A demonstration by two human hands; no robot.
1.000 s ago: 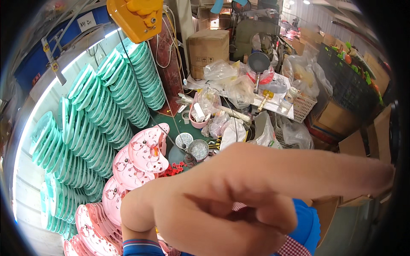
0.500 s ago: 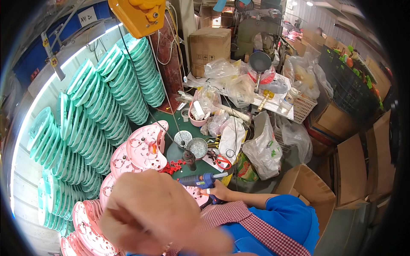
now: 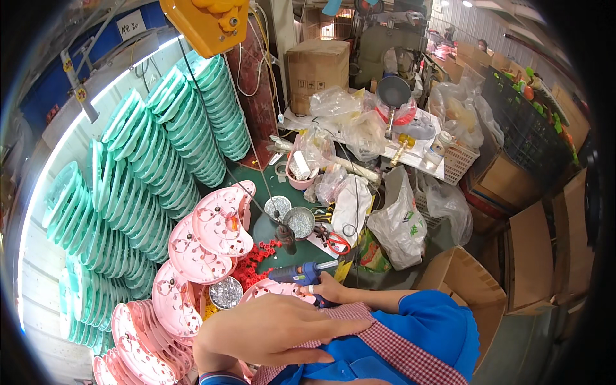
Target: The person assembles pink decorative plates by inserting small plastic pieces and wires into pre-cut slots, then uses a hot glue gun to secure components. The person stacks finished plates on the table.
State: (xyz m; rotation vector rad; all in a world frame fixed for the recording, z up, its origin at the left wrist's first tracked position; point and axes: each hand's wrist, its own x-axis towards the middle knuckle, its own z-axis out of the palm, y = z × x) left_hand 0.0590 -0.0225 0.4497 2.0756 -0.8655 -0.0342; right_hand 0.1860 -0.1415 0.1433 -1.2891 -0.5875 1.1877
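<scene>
My right hand (image 3: 328,288) is closed round the grip of a blue pistol-shaped power drill (image 3: 292,274) with a silver tip. Close to the camera, in front of my chest, my left hand (image 3: 256,330) has its fingers stretched out and the thumb apart, with nothing visible in it. Beneath that hand, a pink curved plastic part (image 3: 276,289) is partly covered. Beside it lie a heap of small red parts (image 3: 251,266) and a bowl of small metal pieces (image 3: 226,293). A dark tool (image 3: 284,237) hangs on a cord above the bench.
Pink parts (image 3: 218,221) overlap at the left, with more pink stacks (image 3: 138,340) nearer. Tall stacks of green plastic parts (image 3: 138,154) line the wall. Metal bowls (image 3: 299,222), red-handled pliers (image 3: 337,242) and plastic bags (image 3: 398,221) lie ahead; an open carton (image 3: 468,282) stands right.
My left hand has moved right and down toward my chest, and its fingers have straightened. The bowl of metal pieces and more red parts have come into sight. My right hand keeps the drill.
</scene>
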